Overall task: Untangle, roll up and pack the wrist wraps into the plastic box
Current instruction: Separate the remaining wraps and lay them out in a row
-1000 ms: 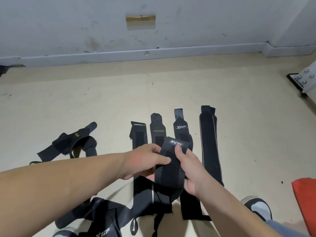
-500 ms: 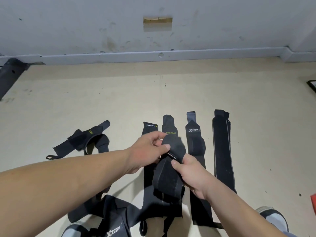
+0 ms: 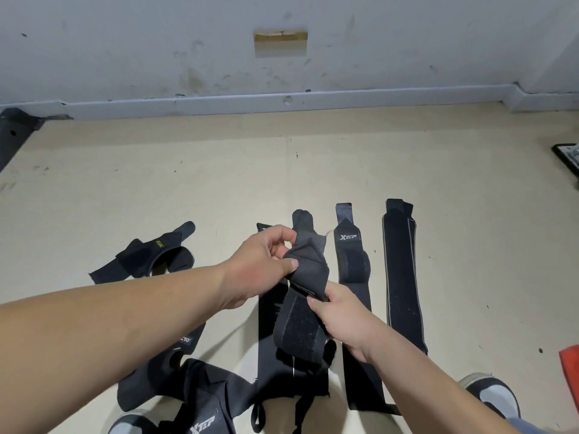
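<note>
**Operator:** Where does the wrap sit right now?

**Observer:** The held wrap (image 3: 300, 321) is off the floor (image 3: 313, 170), between your hands, over the middle of the laid-out row. Your left hand (image 3: 266, 261) pinches the folded top end, thumb on the near face and fingers curled behind. Your right hand (image 3: 341, 314) is clamped on it at mid-length, thumb across the front. The hook-and-loop patch faces you. The tail hangs toward your feet.

**Operator:** Why hold it that way?

**Observer:** My reading is that the turned-over end is the core of a roll, and your right hand tensions the strip so the turns go on tight. Held up, the patch cannot snag the straps below.

**Operator:** And the rest?

**Observer:** Flat straps lie side by side, ends toward the wall, among them the XTEP wrap (image 3: 351, 255) and the long wrap (image 3: 402, 277) at the row's right end. They are probably straightened for rolling in turn. A tangled pair (image 3: 156, 255) sits well apart on the left. A heap (image 3: 200, 399) lies between your shoes, unsorted. The plastic box is not in view. I judge the task to be at an early stage.
</note>
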